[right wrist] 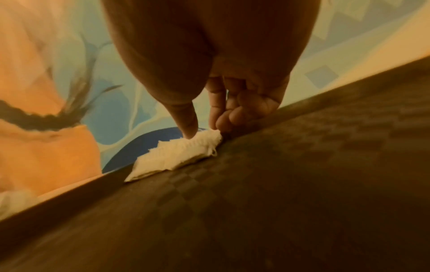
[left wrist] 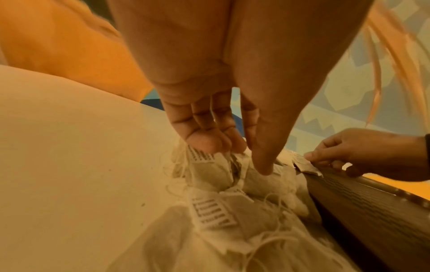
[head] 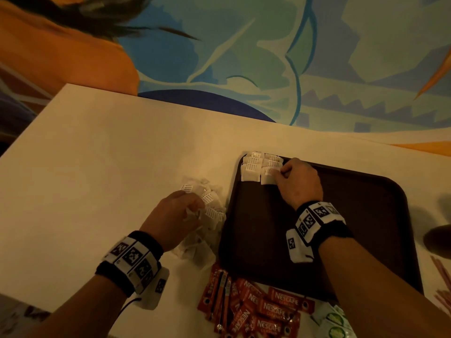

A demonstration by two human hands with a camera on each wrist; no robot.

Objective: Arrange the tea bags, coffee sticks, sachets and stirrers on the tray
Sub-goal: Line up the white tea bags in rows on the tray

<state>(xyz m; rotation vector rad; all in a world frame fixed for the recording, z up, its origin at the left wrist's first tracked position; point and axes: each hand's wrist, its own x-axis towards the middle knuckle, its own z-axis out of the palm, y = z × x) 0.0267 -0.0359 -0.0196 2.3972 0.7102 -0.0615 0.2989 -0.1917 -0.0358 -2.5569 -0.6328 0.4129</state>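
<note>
Now right hand (head: 299, 182) pinching tea bag (head: 268, 176), long axis front-to-back on tray (head: 353, 215)

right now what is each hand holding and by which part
Left hand pinches a tea bag from the loose pile by its top edge. Right hand pinches the upper right corner of a tea bag on the tray.

Pale counter (head: 102, 167) running to a far edge, above a carpet (head: 353, 57) patterned in blue, green and cream with orange patches. Beyond the far-left corner, an orange garment (head: 56, 57) with dark hair (head: 102, 15) hanging across it.
</note>
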